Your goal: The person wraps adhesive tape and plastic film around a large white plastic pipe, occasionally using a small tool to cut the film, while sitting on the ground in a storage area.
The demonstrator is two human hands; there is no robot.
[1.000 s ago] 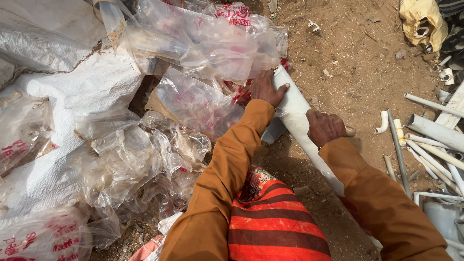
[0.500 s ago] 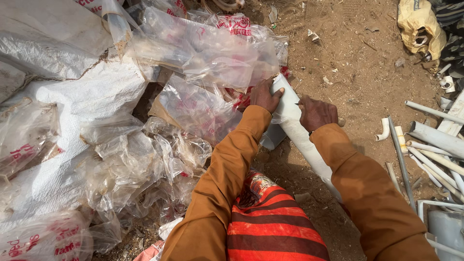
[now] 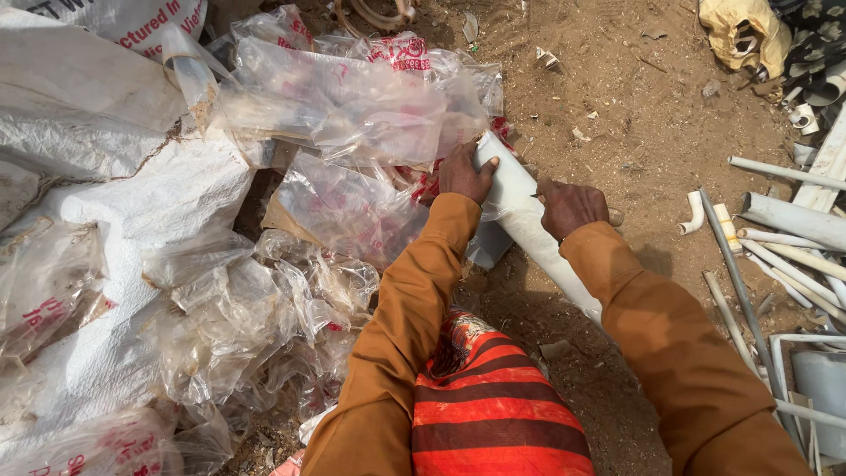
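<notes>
A thick white plastic pipe (image 3: pixel 529 234) lies slanted across the dirt in front of me. My left hand (image 3: pixel 464 174) grips its upper end, with the thumb over the rim. Lower on the pipe, my right hand (image 3: pixel 571 208) is closed and pressed against its side; something thin may be held in that hand, but it is too small to tell. Both arms wear orange-brown sleeves. A red and orange striped cloth (image 3: pixel 493 405) lies over my lap.
A heap of crumpled clear plastic bags (image 3: pixel 335 115) and white woven sacks (image 3: pixel 115 185) fills the left. Several grey and white pipe offcuts (image 3: pixel 784 220) lie at the right on bare dirt (image 3: pixel 634 106). A yellow crumpled bag (image 3: pixel 740 31) sits top right.
The pipe's upper end has risen up and swung left, toward the bags. My left hand has closed over its top and my right hand has slid up the pipe.
</notes>
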